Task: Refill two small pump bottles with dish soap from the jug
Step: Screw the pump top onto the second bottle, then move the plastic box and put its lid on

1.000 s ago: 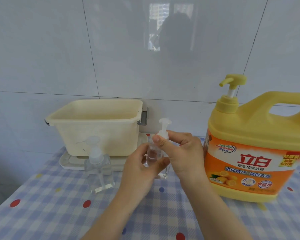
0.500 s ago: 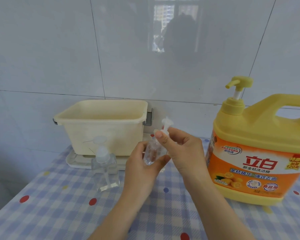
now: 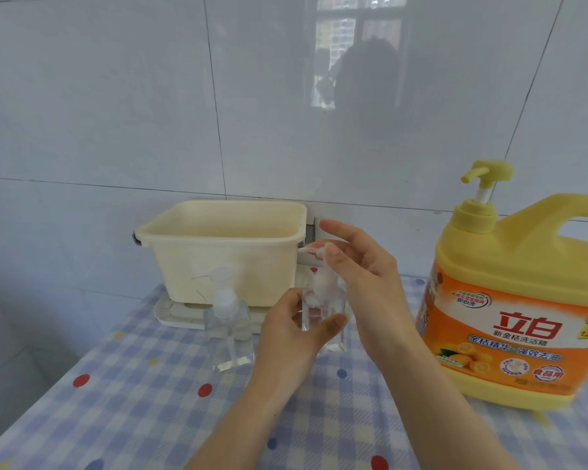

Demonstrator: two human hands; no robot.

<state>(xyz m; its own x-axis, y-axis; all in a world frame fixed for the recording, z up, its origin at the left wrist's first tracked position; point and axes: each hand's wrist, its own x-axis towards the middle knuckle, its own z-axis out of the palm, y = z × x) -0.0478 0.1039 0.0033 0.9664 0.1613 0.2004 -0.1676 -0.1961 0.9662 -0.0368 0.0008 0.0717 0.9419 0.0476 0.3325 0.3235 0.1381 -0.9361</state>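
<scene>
Pump bottle, clear, stands upright on the checked tablecloth between the two hands. Left hand: fingers curled round the bottle's body, thumb across its near face, a firm hold. Right hand: fingers mostly extended, index lifted clear. Its thumb lies against the pump head, but whether it pinches the head cannot be determined. The bottle's long axis is vertical, so the head sits directly above the left hand's grip and just left of the right palm, which is nearer to it. Judgement: unscrewing the pump is the step in hand. Second pump bottle stands apart to the left, capped, before the cream tub. Jug stands near on the right, untouched.
</scene>
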